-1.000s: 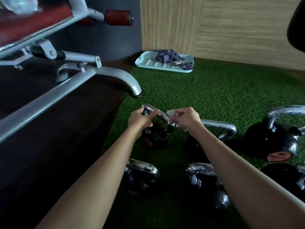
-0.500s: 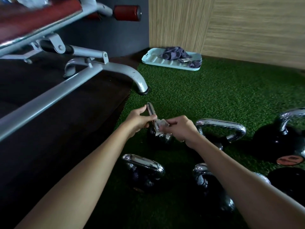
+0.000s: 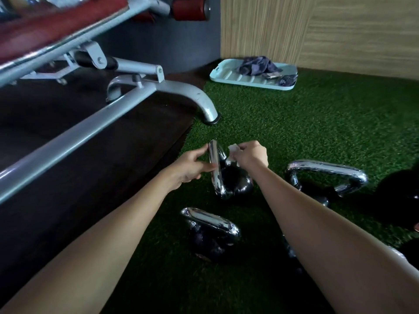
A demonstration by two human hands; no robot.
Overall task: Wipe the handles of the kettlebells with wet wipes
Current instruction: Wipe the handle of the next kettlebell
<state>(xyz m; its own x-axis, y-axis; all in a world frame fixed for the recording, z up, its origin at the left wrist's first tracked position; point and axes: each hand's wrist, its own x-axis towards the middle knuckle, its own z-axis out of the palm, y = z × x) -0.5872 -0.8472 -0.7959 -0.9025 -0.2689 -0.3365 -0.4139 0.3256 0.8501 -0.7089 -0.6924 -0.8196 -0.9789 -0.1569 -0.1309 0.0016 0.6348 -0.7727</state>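
A small black kettlebell (image 3: 235,184) with a chrome handle (image 3: 215,168) stands on the green turf in the middle of the view. My left hand (image 3: 190,166) grips the near side of that handle. My right hand (image 3: 249,155) pinches a white wet wipe (image 3: 233,152) against the far side of the handle. Another black kettlebell (image 3: 210,234) with a chrome handle sits nearer to me, below my hands. A larger one (image 3: 326,177) stands to the right, partly behind my right forearm.
A grey steel weight bench (image 3: 136,91) with red padding fills the upper left, its foot on the turf's edge. A pale blue tray (image 3: 229,75) holding dark cloths lies by the wooden wall. More dark kettlebells (image 3: 399,193) crowd the right edge.
The kettlebell's handle has turned and now stands end-on toward me. My right hand with the wipe has moved up from the handle's lower part to its far upper side.
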